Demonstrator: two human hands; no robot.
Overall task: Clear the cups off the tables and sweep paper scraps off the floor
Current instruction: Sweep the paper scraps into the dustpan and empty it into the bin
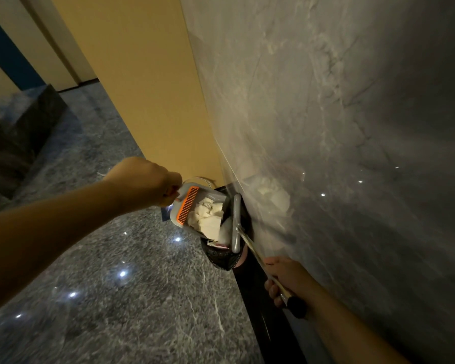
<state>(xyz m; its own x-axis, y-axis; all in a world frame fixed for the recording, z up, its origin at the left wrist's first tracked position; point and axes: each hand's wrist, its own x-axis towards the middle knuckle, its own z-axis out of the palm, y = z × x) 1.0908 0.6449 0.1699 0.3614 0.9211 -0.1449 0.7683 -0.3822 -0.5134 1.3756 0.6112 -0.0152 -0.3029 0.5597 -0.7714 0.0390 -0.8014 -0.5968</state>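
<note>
My left hand (149,181) grips the handle of a grey dustpan (177,219) with an orange comb edge. The pan is tilted over a bin lined with a black bag (222,258) that stands against the wall. White paper scraps (208,219) lie in the pan and spill toward the bin. My right hand (286,281) grips the metal handle of a broom (250,244). The broom's grey head (236,222) rests at the bin's rim, beside the pan.
A glossy grey marble wall (339,127) fills the right side, with a black skirting (260,311) at its foot. A yellow wall panel (142,88) stands behind the bin. The dark speckled stone floor (116,271) stretches left. A dark stone block (24,127) sits at the far left.
</note>
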